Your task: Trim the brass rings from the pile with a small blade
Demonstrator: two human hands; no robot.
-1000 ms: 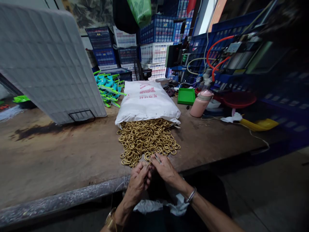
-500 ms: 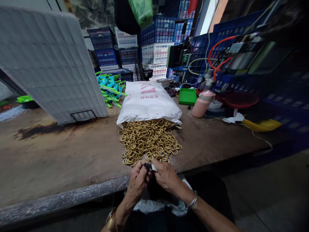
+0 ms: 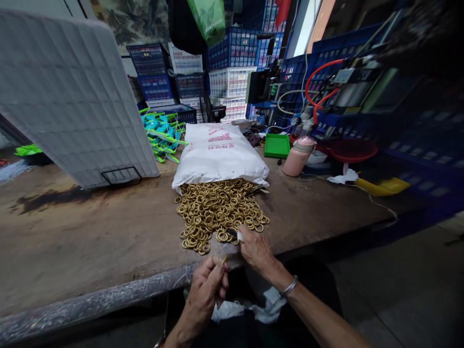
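Note:
My left hand (image 3: 208, 280) is closed at the table's front edge, with a gold-coloured ring (image 3: 225, 259) pinched edge-on between thumb and forefinger. Farther forward and to the right, my right hand (image 3: 255, 249) grips a small knife (image 3: 239, 236); its handle end looks white and its dark blade points left over the rings. Just beyond both hands spreads a pile of gold-coloured rings (image 3: 217, 208). They spill from the mouth of a white sack (image 3: 221, 154) with red print, lying on the wooden table (image 3: 126, 241).
A tall pale ribbed panel (image 3: 76, 96) stands at left. Behind it lie green and turquoise pieces (image 3: 163, 133). To the right are a green tray (image 3: 277, 146), a pink bottle (image 3: 299, 155), a red dish (image 3: 353, 150) and a yellow scoop (image 3: 382, 186). Stacked crates (image 3: 232, 82) fill the back.
Half a second ago both hands were together, with the blade against the left fingers. Now my right hand has moved forward and away over the ring pile, and my left hand has shifted slightly closer to me.

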